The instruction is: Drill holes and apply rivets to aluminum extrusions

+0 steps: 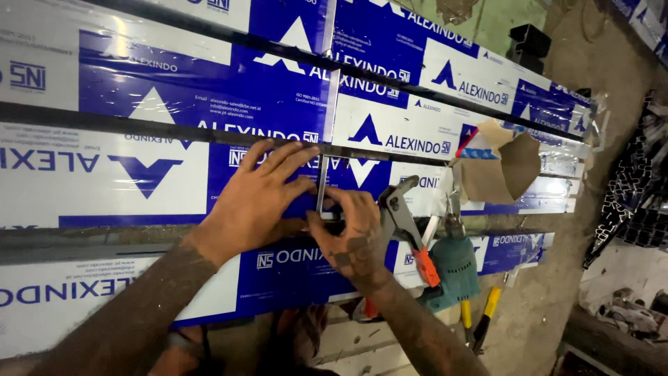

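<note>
Left hand (261, 198) lies flat, palm down, fingers spread wide on the blue-and-white wrapped panels (174, 97); forearm comes in from the lower left. Right hand (351, 233) is just beside it, fingers curled, thumb and fingertips pinching the lower end of a thin metal strip (321, 184). The strip stands upright across the panels, near their middle, between the two hands. Right forearm enters from the bottom, wrist bent upward. The panels lie side by side with dark gaps between them. Just right of the right hand rests a hand riveter (407, 223) with an orange grip, and beside it a teal power drill (456, 261). Pliers with yellow handles (480, 317) hang past the lower edge of the panels. A torn cardboard piece (504, 163) sits toward the right end.
</note>
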